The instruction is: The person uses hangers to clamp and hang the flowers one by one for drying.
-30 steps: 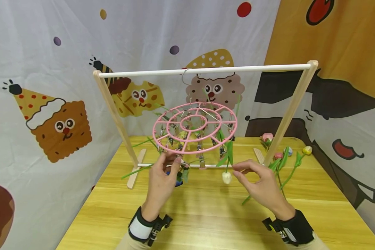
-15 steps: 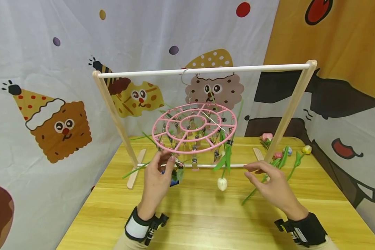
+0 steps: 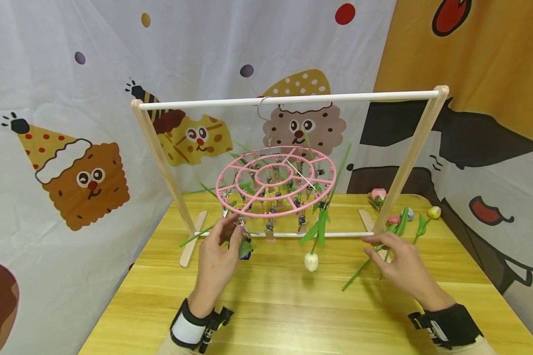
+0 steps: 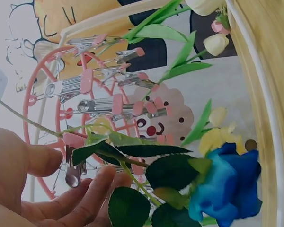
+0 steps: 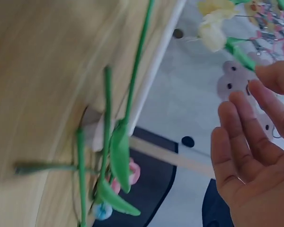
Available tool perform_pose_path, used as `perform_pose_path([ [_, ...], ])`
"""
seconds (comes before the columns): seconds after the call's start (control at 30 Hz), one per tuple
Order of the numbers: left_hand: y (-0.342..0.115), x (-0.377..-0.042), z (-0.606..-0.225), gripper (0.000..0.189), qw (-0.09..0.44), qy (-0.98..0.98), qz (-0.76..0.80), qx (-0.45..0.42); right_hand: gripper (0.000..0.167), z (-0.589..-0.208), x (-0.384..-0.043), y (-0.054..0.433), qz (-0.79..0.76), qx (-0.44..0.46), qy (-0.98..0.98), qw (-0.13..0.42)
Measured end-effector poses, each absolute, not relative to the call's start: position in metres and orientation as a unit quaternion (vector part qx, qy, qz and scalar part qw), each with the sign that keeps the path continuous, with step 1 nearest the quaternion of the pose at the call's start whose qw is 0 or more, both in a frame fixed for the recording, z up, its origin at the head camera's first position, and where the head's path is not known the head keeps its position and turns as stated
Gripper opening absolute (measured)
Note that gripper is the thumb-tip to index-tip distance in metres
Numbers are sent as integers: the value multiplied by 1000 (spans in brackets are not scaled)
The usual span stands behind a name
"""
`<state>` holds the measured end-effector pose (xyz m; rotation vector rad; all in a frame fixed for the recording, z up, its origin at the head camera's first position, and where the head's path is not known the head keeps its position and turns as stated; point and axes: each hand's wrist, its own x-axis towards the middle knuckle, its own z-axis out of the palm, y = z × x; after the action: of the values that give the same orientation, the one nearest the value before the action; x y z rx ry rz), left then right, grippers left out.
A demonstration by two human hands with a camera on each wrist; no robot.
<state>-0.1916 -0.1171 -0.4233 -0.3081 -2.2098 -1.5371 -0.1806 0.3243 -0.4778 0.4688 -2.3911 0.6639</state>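
A pink round clip hanger [image 3: 266, 215] hangs from a rack, with metal clips and artificial flowers below it. My left hand [image 3: 215, 259] is at its front left. In the left wrist view, a metal clip [image 4: 73, 165] bearing a blue rose [image 4: 227, 184] stands between the thumb and the extended fingers; no firm pinch shows. A white tulip [image 3: 311, 262] dangles head down from the hanger's front right. My right hand [image 3: 401, 268] is raised to the right of that tulip, nearest the loose flowers. Its fingers are relaxed and hold nothing.
The rack has a white top bar [image 3: 337, 98] and wooden legs standing on the wooden table [image 3: 293, 315]. Loose flowers lie at the right, among them a yellow tulip [image 3: 434, 212] and a pink flower [image 3: 377, 194]. A printed cloth [image 3: 195, 49] hangs behind.
The hanger has turned, carrying its clips, the blue rose and the white tulip leftward at the front. My left hand has shifted left. My right hand has moved right, away from the tulip.
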Motion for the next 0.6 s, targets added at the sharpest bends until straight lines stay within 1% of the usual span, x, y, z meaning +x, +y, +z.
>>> perform_pose_path([
  [0.27, -131, -183, -434, 33, 232, -822, -510, -102, 39, -492, -190, 336, 159, 196, -946, 204],
  [0.43, -139, -176, -444, 27, 257, -835, -476, -101, 37, -504, -197, 340, 116, 227, -947, 195],
  [0.6, -144, -171, -454, 21, 283, -838, -455, -104, 34, -513, -202, 343, 118, 222, -952, 175],
])
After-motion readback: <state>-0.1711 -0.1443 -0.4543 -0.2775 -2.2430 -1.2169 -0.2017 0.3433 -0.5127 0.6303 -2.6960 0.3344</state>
